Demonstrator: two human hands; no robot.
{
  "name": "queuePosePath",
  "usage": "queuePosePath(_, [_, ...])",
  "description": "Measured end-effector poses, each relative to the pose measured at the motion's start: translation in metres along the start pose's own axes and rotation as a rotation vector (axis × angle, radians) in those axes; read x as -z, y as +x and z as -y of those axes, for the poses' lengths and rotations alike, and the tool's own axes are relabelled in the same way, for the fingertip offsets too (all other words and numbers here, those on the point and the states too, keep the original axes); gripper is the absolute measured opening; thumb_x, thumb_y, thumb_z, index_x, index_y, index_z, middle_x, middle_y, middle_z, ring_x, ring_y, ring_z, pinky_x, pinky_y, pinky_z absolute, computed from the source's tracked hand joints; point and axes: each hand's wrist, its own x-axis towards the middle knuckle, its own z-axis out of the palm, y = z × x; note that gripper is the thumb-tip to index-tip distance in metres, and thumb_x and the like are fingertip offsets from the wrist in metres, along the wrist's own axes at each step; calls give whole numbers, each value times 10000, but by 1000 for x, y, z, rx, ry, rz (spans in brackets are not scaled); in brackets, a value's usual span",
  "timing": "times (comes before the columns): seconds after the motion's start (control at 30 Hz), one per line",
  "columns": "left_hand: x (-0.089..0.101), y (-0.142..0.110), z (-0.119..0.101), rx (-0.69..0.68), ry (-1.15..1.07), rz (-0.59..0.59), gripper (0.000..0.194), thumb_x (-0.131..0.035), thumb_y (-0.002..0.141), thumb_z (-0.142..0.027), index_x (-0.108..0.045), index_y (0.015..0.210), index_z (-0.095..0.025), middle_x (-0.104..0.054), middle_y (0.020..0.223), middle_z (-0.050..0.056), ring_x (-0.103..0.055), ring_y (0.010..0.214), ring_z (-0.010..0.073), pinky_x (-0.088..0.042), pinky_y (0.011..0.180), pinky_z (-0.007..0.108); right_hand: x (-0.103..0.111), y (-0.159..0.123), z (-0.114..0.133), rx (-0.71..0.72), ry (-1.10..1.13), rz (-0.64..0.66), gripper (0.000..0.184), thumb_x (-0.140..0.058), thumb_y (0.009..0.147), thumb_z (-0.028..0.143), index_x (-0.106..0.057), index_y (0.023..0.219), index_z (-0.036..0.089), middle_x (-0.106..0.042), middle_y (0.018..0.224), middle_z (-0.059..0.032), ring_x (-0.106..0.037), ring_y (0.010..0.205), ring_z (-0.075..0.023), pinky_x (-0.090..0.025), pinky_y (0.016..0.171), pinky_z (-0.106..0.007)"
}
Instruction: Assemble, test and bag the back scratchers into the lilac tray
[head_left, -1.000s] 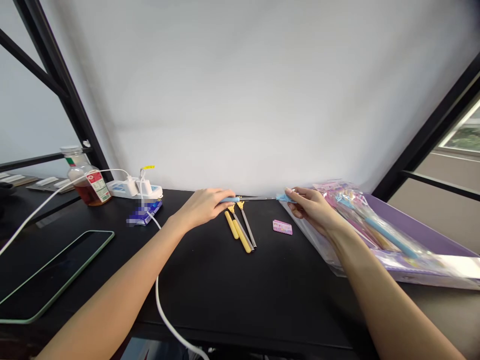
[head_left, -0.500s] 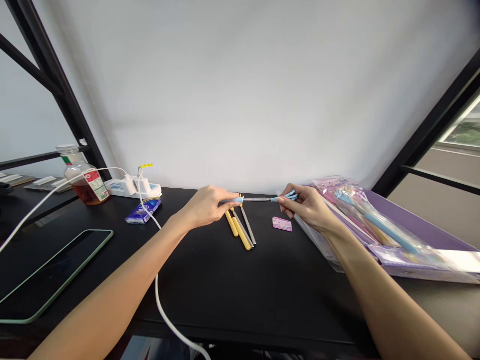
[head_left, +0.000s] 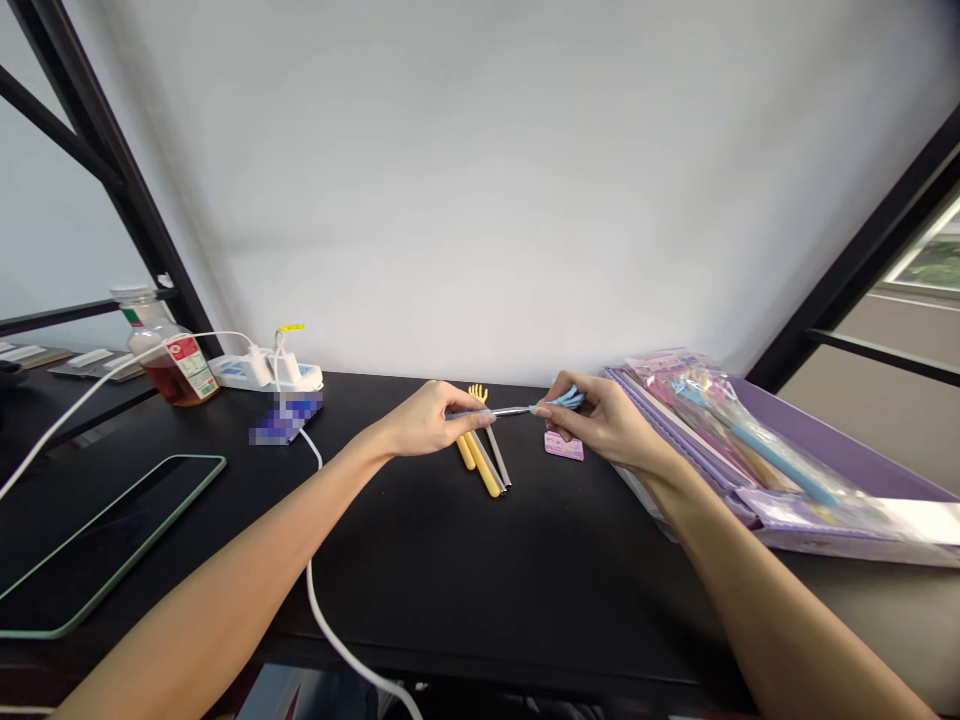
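Observation:
A telescopic back scratcher point(head_left: 513, 411) with a blue handle, a metal rod and a blue claw head is held between both hands above the desk. My left hand point(head_left: 429, 420) is closed on its handle. My right hand point(head_left: 600, 418) pinches the claw end, and the blue claw fingers show beside the thumb. A short length of metal rod is visible between the hands. Under and beside my left fingers lie yellow back scratcher parts point(head_left: 491, 478) with metal rods, partly hidden. Near my right hand a small pink card point(head_left: 563, 447) lies flat.
At right, a purple box point(head_left: 847, 430) holds bagged back scratchers point(head_left: 780, 455). On the left are a phone point(head_left: 105, 540), a blue packet point(head_left: 287, 418), a power strip point(head_left: 300, 376) and a bottle point(head_left: 176, 365). A white cable point(head_left: 330, 625) crosses the desk point(head_left: 555, 590).
My hands have come closer together, and the exposed metal rod between them is shorter. The yellow claw head on the desk shows more clearly behind my left hand.

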Motion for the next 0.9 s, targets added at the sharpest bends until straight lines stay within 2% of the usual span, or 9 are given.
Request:
queuePosePath(0.13, [-7,5,-9,-21,53,-28,410,-502,968,-536,-715,954,-186,-541,671,-15,-402,554,102,-313,525,248,15,-3,7,31,-65,-19,362,-799,752,520,-654,744,188,-635,612,-16,-569,538,-144,-436,492,-261])
queuePosePath(0.27, [-11,7,-14,-33,241,-3,438,-433,1004,-546,-666,1230,-251,-558,607,-29,-462,504,123,-333,526,251,26,-5,6,2,-157,-76,335,-703,844,525,-696,798,194,-647,647,-20,-589,540,-145,-450,522,-274])
queuePosePath(0.33, [-13,5,-10,-66,415,-11,356,-433,1023,-475,-666,1191,-266,-639,706,-8,-569,601,151,-360,574,256,24,-3,0,-73,-149,-56,324,-686,858,524,-709,855,200,-659,654,-18,-607,543,-149,-464,543,-283])
queuePosePath(0.43, [-16,2,-1,-65,605,-44,245,-450,1021,-360,-635,1143,-257,-712,908,9,-648,721,179,-375,602,264,14,2,-9,-139,-49,-2,322,-825,723,470,-733,881,206,-728,781,-46,-665,674,-189,-513,614,-303])
queuePosePath(0.5, [-22,2,4,-45,668,-52,224,-459,1013,-343,-610,1150,-250,-715,910,8,-658,708,183,-371,582,264,3,4,-11,-146,50,-14,364,-883,638,434,-745,877,196,-747,860,-63,-674,743,-201,-532,661,-316])
queuePosePath(0.6, [-31,6,6,-28,741,-101,255,-431,1031,-377,-630,1110,-239,-714,858,21,-673,705,192,-353,563,263,-17,7,-9,-187,251,-64,417,-893,623,436,-743,912,174,-726,783,-47,-668,713,-185,-546,685,-331])
queuePosePath(0.7, [-27,8,7,-7,733,-154,308,-403,1043,-378,-677,1043,-238,-718,806,26,-676,713,195,-335,563,264,-20,9,-11,-243,415,-103,395,-917,599,408,-742,843,152,-708,755,-51,-664,695,-175,-560,669,-324])
queuePosePath(0.8, [-3,4,12,78,654,-179,280,-455,1011,-348,-715,964,-254,-714,753,12,-648,674,185,-341,576,263,6,13,-27,-255,553,-347,339,-955,543,295,-691,707,159,-664,701,-31,-626,629,-143,-553,582,-277])
queuePosePath(0.9, [22,-3,19,198,608,-185,278,-492,969,-338,-717,830,-252,-689,682,5,-594,597,181,-347,570,275,40,16,-47,-60,727,-759,394,-924,601,218,-530,603,200,-595,683,23,-579,598,-85,-526,533,-203])
